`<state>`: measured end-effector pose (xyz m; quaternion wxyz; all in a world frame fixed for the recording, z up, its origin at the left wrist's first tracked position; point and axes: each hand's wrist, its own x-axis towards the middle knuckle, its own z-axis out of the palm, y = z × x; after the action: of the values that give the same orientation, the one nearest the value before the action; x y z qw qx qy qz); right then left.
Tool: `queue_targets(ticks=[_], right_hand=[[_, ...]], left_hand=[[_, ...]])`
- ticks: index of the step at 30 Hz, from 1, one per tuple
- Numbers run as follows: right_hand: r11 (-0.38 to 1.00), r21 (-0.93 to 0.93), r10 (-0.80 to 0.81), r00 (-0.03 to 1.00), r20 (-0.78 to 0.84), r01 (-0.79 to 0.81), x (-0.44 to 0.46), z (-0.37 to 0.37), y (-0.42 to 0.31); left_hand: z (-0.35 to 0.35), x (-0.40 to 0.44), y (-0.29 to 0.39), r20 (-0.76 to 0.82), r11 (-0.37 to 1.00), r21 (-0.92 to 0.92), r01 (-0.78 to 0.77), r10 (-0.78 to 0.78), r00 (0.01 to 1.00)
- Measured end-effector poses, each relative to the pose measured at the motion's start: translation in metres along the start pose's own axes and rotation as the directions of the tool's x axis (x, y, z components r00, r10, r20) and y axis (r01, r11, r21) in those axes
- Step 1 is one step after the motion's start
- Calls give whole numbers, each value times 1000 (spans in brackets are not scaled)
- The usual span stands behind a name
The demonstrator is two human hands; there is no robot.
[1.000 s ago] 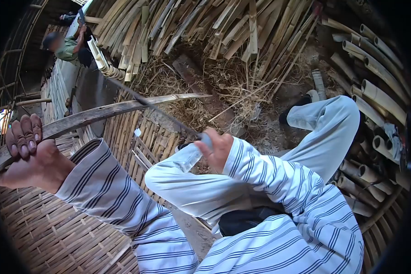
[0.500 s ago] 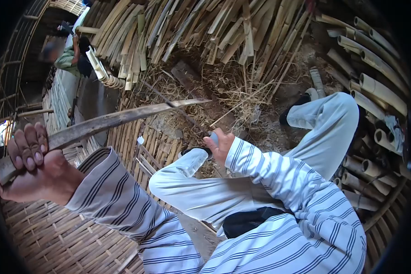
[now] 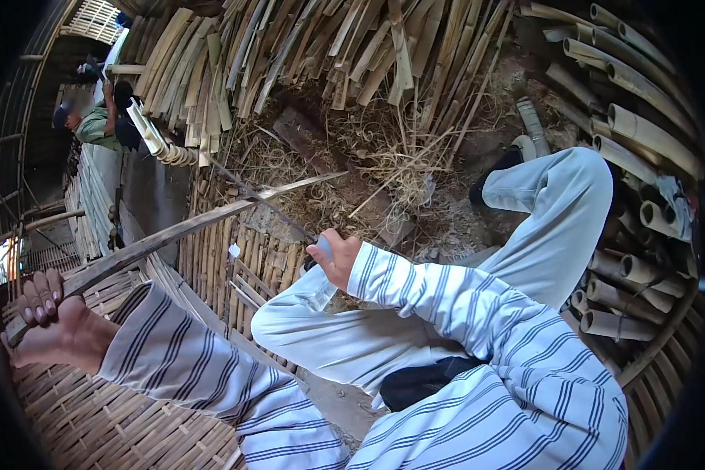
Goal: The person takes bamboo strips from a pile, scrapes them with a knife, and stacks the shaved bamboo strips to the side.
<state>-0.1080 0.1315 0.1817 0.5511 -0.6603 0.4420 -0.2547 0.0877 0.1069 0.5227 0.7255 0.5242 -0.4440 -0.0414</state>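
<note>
My left hand [image 3: 59,329] is closed around the near end of a long bamboo strip [image 3: 160,237], which slants up and away to a thin tip above the shavings. In my right hand [image 3: 341,260], above my bent knee, is a knife with a pale blue-grey handle. Its long dark blade [image 3: 286,219] points up and left and crosses the strip toward the strip's far end. Whether the edge bites into the bamboo cannot be made out.
Split bamboo slats [image 3: 290,47] are piled ahead, with curly shavings [image 3: 360,149] on the ground below. Cut bamboo poles [image 3: 650,141] stack at the right. A woven bamboo mat [image 3: 125,415] lies lower left. Another person [image 3: 98,125] sits at the upper left.
My right hand has drawn the knife left and slightly down, its blade now crossing the strip farther left. My left hand and the strip's near end have dropped a little.
</note>
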Motion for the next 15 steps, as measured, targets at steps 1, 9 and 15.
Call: queue_targets(ticks=[1,9,15], right_hand=[[999,13,31,999,-22,-31,4,12,18],[999,-36,13,999,-48,-15,16,28,20],[991,44,-127,992,16,126,0,9,-42]], left_hand=[[2,-3,-4,-59,999,42,-7,10,998],[-8,15,-6,-287,988,127,82,-43,957],[17,0,-3,-322,992,124,36,6,947]])
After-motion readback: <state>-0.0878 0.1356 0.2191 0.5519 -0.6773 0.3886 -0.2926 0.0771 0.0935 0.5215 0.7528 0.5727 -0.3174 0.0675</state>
